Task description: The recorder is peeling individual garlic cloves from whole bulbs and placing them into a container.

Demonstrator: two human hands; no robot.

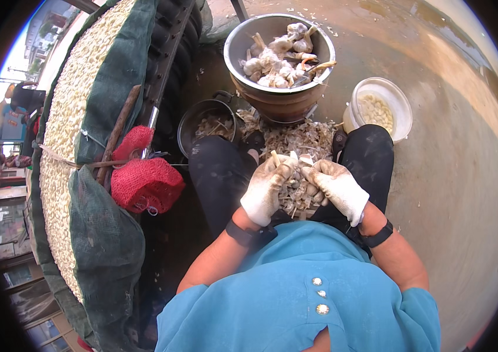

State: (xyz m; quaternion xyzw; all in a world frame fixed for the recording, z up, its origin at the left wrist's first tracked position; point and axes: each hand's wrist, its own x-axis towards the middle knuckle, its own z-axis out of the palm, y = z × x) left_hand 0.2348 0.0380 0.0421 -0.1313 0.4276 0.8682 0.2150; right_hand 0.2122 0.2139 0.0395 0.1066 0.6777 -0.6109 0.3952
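Both hands wear soiled white knit gloves and meet above my lap. My left hand [270,187] pinches a pale garlic clove [293,155] between thumb and fingers. Close beside it, my right hand [335,182] grips a piece of garlic [305,159] with some skin on it. The fingers partly cover both pieces. Below the hands lies a heap of loose garlic cloves and skins [295,200]. Beyond them, between my feet, garlic peelings [302,136] cover the floor. A wide metal basin [230,61] of whole garlic bulbs [280,57] stands in front, with a tool partly buried among the bulbs.
At right a white plastic bucket [403,114] holds peeled cloves [375,112]. A metal pot [181,132] with scraps stands by my left knee. Along the left runs a bed of pale cloves [62,145] edged with green netting [104,251], with a stick [119,127] and red mesh bag [145,182].
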